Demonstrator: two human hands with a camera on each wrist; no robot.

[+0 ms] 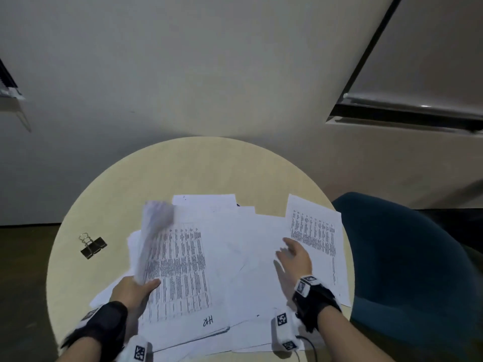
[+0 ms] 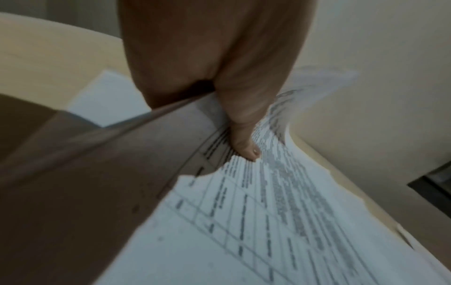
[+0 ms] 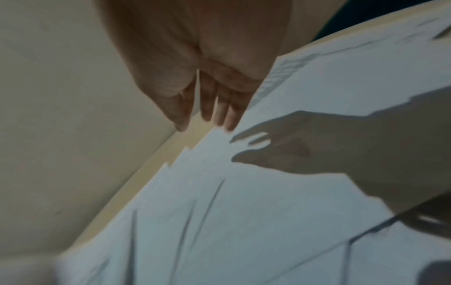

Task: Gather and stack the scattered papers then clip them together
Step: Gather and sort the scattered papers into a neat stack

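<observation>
Several white printed sheets (image 1: 235,257) lie scattered and overlapping on a round beige table (image 1: 198,165). My left hand (image 1: 138,288) pinches the near edge of a printed sheet (image 1: 156,231) (image 2: 280,202), which curls upward and is blurred; the thumb (image 2: 246,146) lies on top of it. My right hand (image 1: 292,254) (image 3: 209,108) hovers with straight fingers over the papers, just left of a printed sheet (image 1: 316,231) at the table's right edge. A black binder clip (image 1: 92,246) with silver handles lies by itself on the table's left side.
A dark blue chair (image 1: 407,257) stands close against the table's right side. A pale wall rises behind the table. The far half of the tabletop is bare wood. A sheet marked "HR" (image 1: 208,320) lies near the front edge.
</observation>
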